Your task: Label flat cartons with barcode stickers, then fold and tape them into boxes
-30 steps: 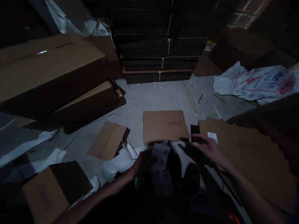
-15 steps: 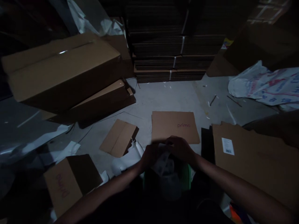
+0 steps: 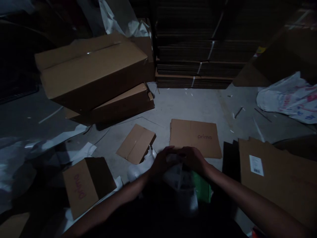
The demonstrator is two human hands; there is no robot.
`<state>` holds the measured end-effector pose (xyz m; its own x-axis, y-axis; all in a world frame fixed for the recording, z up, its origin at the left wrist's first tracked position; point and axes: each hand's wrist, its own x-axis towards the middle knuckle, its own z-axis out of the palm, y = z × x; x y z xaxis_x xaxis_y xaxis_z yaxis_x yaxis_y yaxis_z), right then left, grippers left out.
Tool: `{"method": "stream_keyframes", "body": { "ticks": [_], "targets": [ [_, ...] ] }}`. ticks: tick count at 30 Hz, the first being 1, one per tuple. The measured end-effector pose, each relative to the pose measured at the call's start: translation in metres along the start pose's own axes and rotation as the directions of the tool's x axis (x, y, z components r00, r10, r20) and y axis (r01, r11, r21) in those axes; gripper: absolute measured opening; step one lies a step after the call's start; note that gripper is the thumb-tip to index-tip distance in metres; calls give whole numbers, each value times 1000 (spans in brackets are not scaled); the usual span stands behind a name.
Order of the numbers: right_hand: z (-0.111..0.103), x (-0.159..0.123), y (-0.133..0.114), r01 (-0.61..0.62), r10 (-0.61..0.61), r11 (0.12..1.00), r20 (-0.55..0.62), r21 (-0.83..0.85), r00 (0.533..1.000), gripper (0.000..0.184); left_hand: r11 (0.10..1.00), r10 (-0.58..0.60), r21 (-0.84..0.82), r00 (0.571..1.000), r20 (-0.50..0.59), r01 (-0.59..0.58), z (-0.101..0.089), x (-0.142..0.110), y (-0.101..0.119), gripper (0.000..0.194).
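Observation:
In the dim light at the lower middle, my left hand (image 3: 162,162) and my right hand (image 3: 194,158) are close together, fingers curled. Between and below them hangs translucent plastic wrapping (image 3: 182,180), its upper edge gripped by both hands. What the plastic contains, if anything, is too dark to make out. A green container (image 3: 202,187) shows behind it, below my right wrist. Just beyond my fingers lies a flat cardboard piece printed "prima" (image 3: 195,132) on the floor. To the left of my left hand is white wrapping material (image 3: 146,163).
A small closed carton (image 3: 136,142) and a "prima" box (image 3: 83,191) sit on the left, below larger stacked cartons (image 3: 94,71). Bundled flat cardboard (image 3: 193,82) is strapped at the back. On the right are a labelled cardboard sheet (image 3: 274,175) and a white printed sack (image 3: 284,99).
My view has turned slightly left, so the surroundings sit further right. My hands remain at the plastic, with their fingers shifted along its upper edge.

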<state>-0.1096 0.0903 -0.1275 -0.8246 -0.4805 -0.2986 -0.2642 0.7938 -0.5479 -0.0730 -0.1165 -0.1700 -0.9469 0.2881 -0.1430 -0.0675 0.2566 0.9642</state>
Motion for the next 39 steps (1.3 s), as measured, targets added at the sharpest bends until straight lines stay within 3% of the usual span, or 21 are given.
{"method": "stream_keyframes", "body": {
  "ticks": [4, 6, 8, 11, 15, 19, 29, 34, 36, 39],
  "targets": [
    [-9, 19, 32, 45, -46, 987, 0, 152, 999, 20, 999, -33, 21, 989, 143, 30, 0, 3, -13, 36],
    [-15, 37, 56, -56, 87, 934, -73, 352, 994, 18, 995, -52, 92, 989, 138, 40, 1, 1, -28, 37],
    [-13, 59, 77, -181, 317, 808, -155, 561, 936, 27, 988, -81, 142, 987, 137, 62, 2, -5, -42, 33],
    [9, 91, 95, -271, 542, 665, -200, 696, 816, 43, 982, -173, 105, 969, 178, 157, 4, -13, -51, 32],
    [53, 116, 104, -344, 652, 607, -201, 716, 731, 48, 979, -200, 73, 962, 185, 189, 5, -16, -44, 32],
    [75, 126, 114, -405, 703, 601, -215, 689, 678, 45, 969, -246, 32, 952, 185, 244, 6, -17, -40, 36],
    [74, 131, 110, -621, 743, 657, -228, 427, 630, 33, 954, -296, 6, 939, 178, 299, 6, -24, -37, 37],
    [65, 135, 97, -627, 665, 747, -249, 221, 704, 30, 967, -252, 4, 952, 173, 256, 4, -25, -29, 33],
    [58, 136, 97, -615, 634, 773, -245, 157, 734, 41, 970, -239, 9, 956, 173, 241, 4, -26, -29, 30],
    [46, 120, 111, -626, 626, 774, -261, 96, 735, 64, 974, -225, 26, 961, 160, 224, 2, -25, -35, 30]
  ]
}}
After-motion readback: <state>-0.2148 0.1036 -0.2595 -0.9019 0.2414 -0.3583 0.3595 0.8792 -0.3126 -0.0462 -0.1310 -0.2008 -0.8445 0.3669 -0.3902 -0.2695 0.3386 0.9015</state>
